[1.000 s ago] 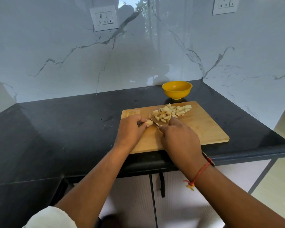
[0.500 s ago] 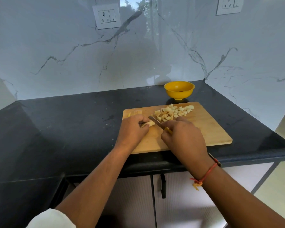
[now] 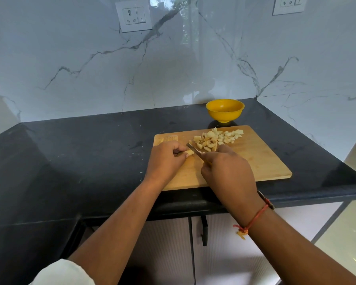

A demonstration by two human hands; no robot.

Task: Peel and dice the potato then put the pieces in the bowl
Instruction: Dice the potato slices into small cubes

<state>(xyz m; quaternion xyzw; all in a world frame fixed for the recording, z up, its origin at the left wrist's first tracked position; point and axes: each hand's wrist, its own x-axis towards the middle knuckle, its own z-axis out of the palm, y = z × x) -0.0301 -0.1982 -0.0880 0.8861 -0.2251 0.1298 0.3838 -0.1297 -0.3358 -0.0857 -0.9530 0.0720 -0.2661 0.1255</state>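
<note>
soft daylight, window glare on the glossy marble wall (image 3: 173, 58); wide-angle bending at edges, mostly sharp.

Saw a black surface (image 3: 80, 153), a white marble wall (image 3: 70, 58), a socket (image 3: 133, 16) up left, another socket (image 3: 289, 4) up right, a cupboard handle (image 3: 204, 231) below.

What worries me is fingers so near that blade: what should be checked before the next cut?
1. Left hand pinches the small potato piece down on the cutting board: ok.
2. Left fingertips tucked clear of the knife: cannot tell; the blade sits right beside them.
3. Right hand grips the knife handle: ok.
4. Diced pile lies on the board beyond the blade: ok.
5. Bowl upright behind the board: ok.
</note>
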